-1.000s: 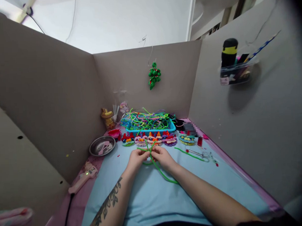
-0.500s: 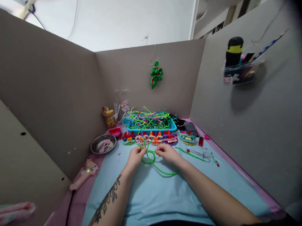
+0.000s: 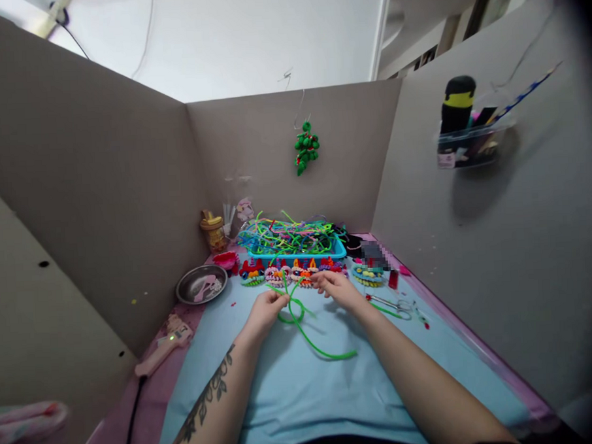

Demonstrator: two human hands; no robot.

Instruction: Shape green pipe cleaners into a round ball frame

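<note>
My left hand [image 3: 266,310] is closed, with thumb and fingertips pinching a bundle of bright green pipe cleaners [image 3: 315,344]. Below the pinch they form a loop; one long tail curves right over the blue cloth, and short ends stick up beyond the fingers. My right hand [image 3: 339,289] hovers just right of the bundle, its fingers apart and nothing visible in them. Behind the hands stands a row of colourful fuzzy figures, among them an orange one [image 3: 305,274] and a blue-and-yellow one [image 3: 367,275].
A blue basket [image 3: 297,255] heaped with pipe cleaners stands at the back. To the left are a metal bowl [image 3: 186,293] and a pink glue gun [image 3: 159,355] with a black cord. Scissors [image 3: 402,307] lie at right. Grey panels [image 3: 294,183] enclose the table.
My right hand has let go of the green strand and moved slightly up and right, its fingers opening. The long green tail has swung a little lower. My left hand keeps its pinch.
</note>
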